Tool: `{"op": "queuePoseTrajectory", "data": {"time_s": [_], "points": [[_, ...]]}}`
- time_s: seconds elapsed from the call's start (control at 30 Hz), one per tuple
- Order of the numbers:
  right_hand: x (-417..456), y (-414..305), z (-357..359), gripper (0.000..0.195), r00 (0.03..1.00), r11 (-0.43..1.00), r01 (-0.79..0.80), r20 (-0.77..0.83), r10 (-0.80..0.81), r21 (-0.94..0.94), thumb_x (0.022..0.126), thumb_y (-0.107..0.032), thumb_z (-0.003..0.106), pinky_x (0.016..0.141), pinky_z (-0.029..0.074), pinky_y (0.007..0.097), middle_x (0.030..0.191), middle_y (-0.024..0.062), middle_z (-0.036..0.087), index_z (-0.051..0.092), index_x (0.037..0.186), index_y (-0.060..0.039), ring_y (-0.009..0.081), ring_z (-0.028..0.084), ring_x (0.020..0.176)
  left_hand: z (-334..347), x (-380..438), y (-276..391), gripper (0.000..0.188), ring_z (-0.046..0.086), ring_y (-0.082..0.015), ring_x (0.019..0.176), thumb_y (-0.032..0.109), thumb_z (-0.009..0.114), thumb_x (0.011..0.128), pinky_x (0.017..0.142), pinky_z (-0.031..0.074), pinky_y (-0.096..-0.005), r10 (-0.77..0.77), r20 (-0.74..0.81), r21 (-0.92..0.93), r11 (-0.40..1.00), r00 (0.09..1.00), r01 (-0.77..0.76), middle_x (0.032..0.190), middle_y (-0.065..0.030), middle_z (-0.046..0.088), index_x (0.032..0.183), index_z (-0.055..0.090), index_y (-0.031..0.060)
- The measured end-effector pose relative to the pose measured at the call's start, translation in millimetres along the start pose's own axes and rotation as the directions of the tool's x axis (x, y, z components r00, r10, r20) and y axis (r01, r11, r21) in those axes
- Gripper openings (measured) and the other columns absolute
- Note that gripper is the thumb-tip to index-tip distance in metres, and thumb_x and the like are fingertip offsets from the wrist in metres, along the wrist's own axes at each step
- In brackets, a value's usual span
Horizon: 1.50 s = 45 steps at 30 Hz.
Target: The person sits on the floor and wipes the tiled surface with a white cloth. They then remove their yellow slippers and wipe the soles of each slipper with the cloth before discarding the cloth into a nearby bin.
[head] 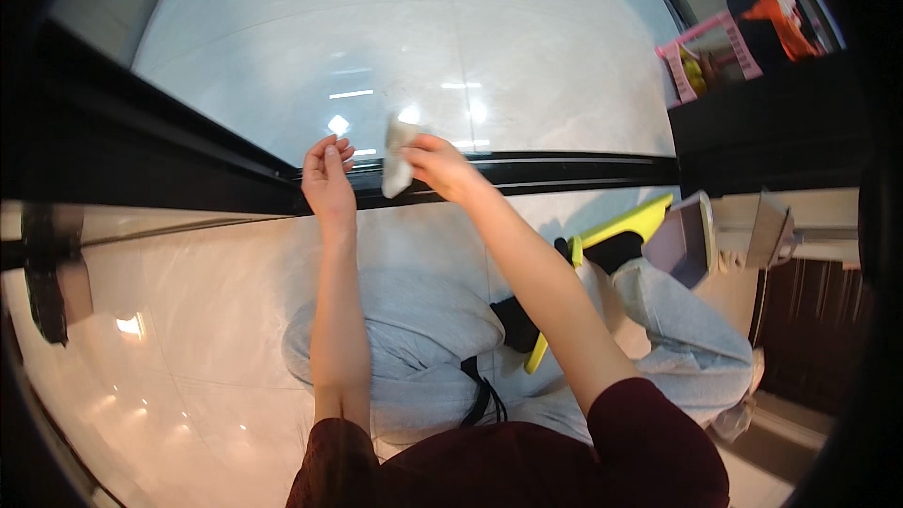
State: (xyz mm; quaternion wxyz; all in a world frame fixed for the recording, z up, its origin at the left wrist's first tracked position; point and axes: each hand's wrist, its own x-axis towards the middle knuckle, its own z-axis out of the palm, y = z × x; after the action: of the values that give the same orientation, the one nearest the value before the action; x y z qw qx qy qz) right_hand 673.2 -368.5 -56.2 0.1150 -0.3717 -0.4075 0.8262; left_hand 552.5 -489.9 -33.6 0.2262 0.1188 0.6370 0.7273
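My right hand (439, 164) pinches a crumpled pale cloth (399, 159) between thumb and fingers. The cloth hangs over the black sliding-door floor track (564, 173) and looks a little blurred. To its left, my left hand (329, 180) is raised above the left end of the track, palm partly turned up. Its fingers are loosely curled and apart, with nothing seen in them. Beyond the track lies a glossy pale tiled floor (423, 35) with bright light reflections.
At left a black door frame (169, 134) meets the track. To the right stand a grey dustpan (688, 240), a lime-yellow plastic piece (624, 222) and a black cabinet side (755, 134). A pink basket (741, 49) and an orange-and-black object (779, 10) are farther back. My jeans-clad legs (423, 346) are folded below.
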Motion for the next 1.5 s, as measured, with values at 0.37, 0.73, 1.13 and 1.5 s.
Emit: {"op": "queuePoseTrajectory", "data": {"time_s": [0.37,0.73,1.13,1.5], "points": [[-42.4,-15.2,-37.2,0.037,0.994,0.931,-0.051,0.108,0.012,0.362,0.091,-0.01,0.053,0.091,0.048,0.0366,0.118,0.0076,0.055,0.042,0.126,-0.0055,0.0201,0.056,0.108,16.0,-6.7,-2.0,0.026,0.06,-0.0114,0.084,0.022,0.048,0.095,0.073,0.048,-0.0234,-0.344,0.396,0.124,0.939,0.851,0.321,0.097,-0.006,0.062,0.109,0.057,0.003],[-44.3,-20.4,-26.8,0.021,0.995,0.971,0.096,-0.034,-0.09,0.218,0.089,-0.011,0.054,0.082,0.046,0.0278,0.104,0.0061,0.058,0.05,0.109,-0.0058,0.0142,0.057,0.093,34.4,-14.4,-21.7,0.025,0.059,-0.0121,0.089,0.014,0.056,0.089,0.078,0.048,-0.0251,-0.413,0.445,0.114,0.906,0.795,0.407,0.1,-0.007,0.06,0.11,0.052,0.0],[-31.8,-75.0,-242.3,0.023,0.478,0.467,-0.036,-0.426,-0.768,-0.883,0.074,-0.008,0.061,0.067,0.047,0.03,0.081,0.0088,0.06,0.054,0.094,-0.0005,0.0179,0.057,0.071,36.1,-6.9,-26.1,0.025,0.059,-0.0111,0.087,0.015,0.057,0.09,0.073,0.047,-0.0227,-0.302,0.267,0.186,0.948,0.915,0.258,0.096,-0.006,0.059,0.109,0.053,-0.0012],[68.7,2.9,-98.9,0.029,0.652,0.425,0.05,-0.293,-0.699,-0.904,0.07,-0.005,0.061,0.076,0.049,0.0399,0.091,0.021,0.063,0.061,0.099,0.0009,0.0355,0.061,0.086,33.6,-2.9,-32.0,0.023,0.059,-0.0117,0.088,0.014,0.055,0.091,0.075,0.047,-0.0227,-0.299,0.235,0.208,0.945,0.925,0.253,0.098,-0.0071,0.06,0.109,0.053,-0.0018]]}}
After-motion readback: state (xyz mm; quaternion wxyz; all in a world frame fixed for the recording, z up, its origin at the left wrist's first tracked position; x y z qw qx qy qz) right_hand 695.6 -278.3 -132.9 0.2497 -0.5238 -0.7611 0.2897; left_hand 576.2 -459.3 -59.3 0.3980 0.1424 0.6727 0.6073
